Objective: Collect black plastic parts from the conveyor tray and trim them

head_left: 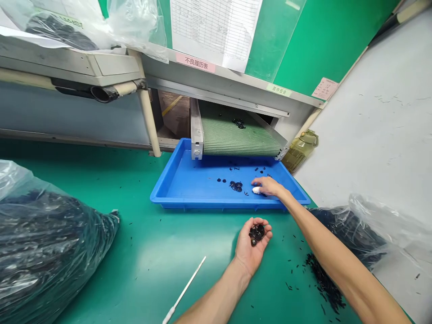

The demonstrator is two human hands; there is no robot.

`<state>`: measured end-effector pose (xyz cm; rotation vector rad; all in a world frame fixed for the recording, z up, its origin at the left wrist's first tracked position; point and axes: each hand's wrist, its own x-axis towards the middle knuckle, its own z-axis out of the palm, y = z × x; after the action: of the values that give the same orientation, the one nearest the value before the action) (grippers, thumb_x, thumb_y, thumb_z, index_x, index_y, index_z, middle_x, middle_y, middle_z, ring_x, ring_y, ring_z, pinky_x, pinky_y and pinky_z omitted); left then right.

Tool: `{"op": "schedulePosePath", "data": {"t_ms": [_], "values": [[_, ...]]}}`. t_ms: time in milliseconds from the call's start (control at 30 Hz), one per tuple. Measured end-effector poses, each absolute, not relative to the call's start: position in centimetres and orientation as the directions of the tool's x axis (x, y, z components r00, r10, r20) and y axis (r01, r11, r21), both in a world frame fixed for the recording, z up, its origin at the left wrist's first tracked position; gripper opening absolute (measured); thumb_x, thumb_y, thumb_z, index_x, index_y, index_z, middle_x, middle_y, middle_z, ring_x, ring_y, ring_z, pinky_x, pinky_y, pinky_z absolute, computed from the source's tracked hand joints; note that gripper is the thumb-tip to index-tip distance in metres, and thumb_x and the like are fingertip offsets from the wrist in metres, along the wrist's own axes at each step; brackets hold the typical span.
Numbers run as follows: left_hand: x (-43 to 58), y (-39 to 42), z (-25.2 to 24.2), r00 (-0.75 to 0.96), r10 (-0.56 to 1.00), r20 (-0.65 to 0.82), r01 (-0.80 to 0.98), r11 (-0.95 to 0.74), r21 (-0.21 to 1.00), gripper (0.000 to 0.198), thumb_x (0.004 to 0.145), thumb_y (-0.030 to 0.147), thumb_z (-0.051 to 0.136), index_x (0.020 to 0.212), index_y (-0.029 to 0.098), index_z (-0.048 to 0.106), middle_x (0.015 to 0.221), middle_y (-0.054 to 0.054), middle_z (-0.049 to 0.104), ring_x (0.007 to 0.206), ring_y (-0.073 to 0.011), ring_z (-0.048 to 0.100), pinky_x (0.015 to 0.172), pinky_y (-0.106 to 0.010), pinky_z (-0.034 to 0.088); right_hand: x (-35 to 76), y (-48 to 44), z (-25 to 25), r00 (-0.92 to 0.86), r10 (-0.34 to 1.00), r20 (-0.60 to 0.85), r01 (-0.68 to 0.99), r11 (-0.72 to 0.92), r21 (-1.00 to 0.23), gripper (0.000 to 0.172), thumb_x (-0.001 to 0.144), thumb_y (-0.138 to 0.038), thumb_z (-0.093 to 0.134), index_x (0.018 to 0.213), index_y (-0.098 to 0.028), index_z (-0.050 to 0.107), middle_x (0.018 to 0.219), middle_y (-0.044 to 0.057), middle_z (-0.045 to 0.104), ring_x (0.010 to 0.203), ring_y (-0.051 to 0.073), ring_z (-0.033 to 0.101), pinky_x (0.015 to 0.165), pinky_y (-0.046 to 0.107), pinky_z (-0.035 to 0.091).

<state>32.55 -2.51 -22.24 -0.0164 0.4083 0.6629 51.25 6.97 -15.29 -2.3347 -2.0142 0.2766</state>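
My left hand lies palm up above the green mat, cupping a few small black rubber rings. My right hand reaches into the blue plastic tray, with its fingers over a small white wad. Scattered on the tray floor are small black parts, the closest cluster just left of that hand. More of them lie on the green conveyor belt, which ends over the tray's back edge.
Bulging clear bags of black parts sit at both sides of the green mat. Loose black pieces lie under my right forearm. A thin white stick lies near my left arm, and an olive bottle stands beyond the tray.
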Motion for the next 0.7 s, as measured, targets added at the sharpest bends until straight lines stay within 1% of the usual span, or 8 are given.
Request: {"op": "schedulePosePath", "data": {"t_ms": [67,133,200,267,367,467,567,700], "values": [[32.6,-2.6,-22.3,0.714,0.591,-0.376,-0.596,0.795,0.117,0.020,0.085,0.025,0.058,0.075,0.009,0.066,0.077,-0.008,0.067,0.069,-0.0167,0.065,0.065,-0.028,0.054,51.7,9.1,-16.2,0.119,0.977,-0.178,0.979,-0.145,-0.144,0.020,0.090,-0.031,0.062,0.101,-0.015,0.064,0.096,0.004,0.065,0.082,0.015,0.062,0.075,0.031,0.051],[32.6,-2.6,-22.3,0.718,0.586,-0.375,-0.591,0.798,0.115,0.019,0.085,0.025,0.059,0.076,0.010,0.066,0.077,-0.008,0.067,0.069,-0.0166,0.065,0.065,-0.028,0.053,51.4,10.3,-16.5,0.091,0.976,-0.198,0.982,-0.121,-0.142,0.026,0.092,-0.038,0.058,0.103,-0.014,0.062,0.099,0.004,0.064,0.083,0.016,0.062,0.075,0.034,0.053],[32.6,-2.5,-22.2,0.719,0.584,-0.378,-0.590,0.799,0.112,0.018,0.084,0.025,0.059,0.077,0.010,0.066,0.076,-0.008,0.067,0.068,-0.0166,0.065,0.064,-0.028,0.053,50.8,11.1,-16.5,0.045,0.985,-0.168,0.986,-0.071,-0.151,0.023,0.094,-0.033,0.056,0.106,-0.015,0.062,0.102,0.005,0.064,0.088,0.017,0.062,0.080,0.035,0.051],[32.6,-2.5,-22.1,0.719,0.577,-0.386,-0.584,0.804,0.115,0.016,0.083,0.024,0.060,0.077,0.010,0.067,0.075,-0.008,0.067,0.067,-0.0167,0.064,0.062,-0.028,0.052,49.8,11.6,-16.5,-0.015,0.992,-0.126,0.987,-0.006,-0.162,0.021,0.093,-0.023,0.052,0.110,-0.018,0.063,0.107,0.006,0.065,0.096,0.018,0.060,0.086,0.032,0.046],[32.5,-2.5,-22.0,0.721,0.573,-0.391,-0.577,0.808,0.119,0.017,0.084,0.024,0.059,0.078,0.010,0.066,0.075,-0.009,0.068,0.066,-0.0170,0.064,0.061,-0.028,0.052,48.1,12.5,-16.8,-0.114,0.984,-0.134,0.981,0.089,-0.175,0.033,0.085,-0.017,0.058,0.117,-0.021,0.063,0.115,0.007,0.063,0.102,0.019,0.058,0.086,0.027,0.042],[32.5,-2.6,-22.1,0.729,0.572,-0.376,-0.576,0.809,0.115,0.021,0.086,0.026,0.056,0.078,0.010,0.066,0.076,-0.009,0.068,0.066,-0.0169,0.064,0.061,-0.028,0.051,46.8,12.9,-17.0,-0.184,0.961,-0.206,0.973,0.148,-0.178,0.050,0.071,-0.014,0.069,0.120,-0.022,0.063,0.115,0.006,0.062,0.096,0.018,0.059,0.081,0.024,0.043],[32.6,-2.6,-22.3,0.731,0.568,-0.378,-0.576,0.811,0.105,0.022,0.087,0.026,0.055,0.078,0.009,0.067,0.077,-0.009,0.068,0.066,-0.0168,0.064,0.062,-0.028,0.051,46.2,12.6,-16.9,-0.207,0.946,-0.249,0.972,0.170,-0.164,0.043,0.068,-0.006,0.066,0.109,-0.020,0.068,0.109,0.004,0.064,0.092,0.016,0.059,0.078,0.022,0.042],[32.6,-2.5,-22.5,0.729,0.572,-0.376,-0.586,0.805,0.088,0.026,0.090,0.029,0.054,0.079,0.009,0.066,0.077,-0.010,0.068,0.066,-0.0171,0.065,0.062,-0.028,0.052,46.0,11.2,-16.5,-0.150,0.949,-0.276,0.986,0.121,-0.118,0.026,0.074,-0.011,0.065,0.099,-0.019,0.068,0.096,0.004,0.066,0.085,0.016,0.060,0.074,0.024,0.042]]}}
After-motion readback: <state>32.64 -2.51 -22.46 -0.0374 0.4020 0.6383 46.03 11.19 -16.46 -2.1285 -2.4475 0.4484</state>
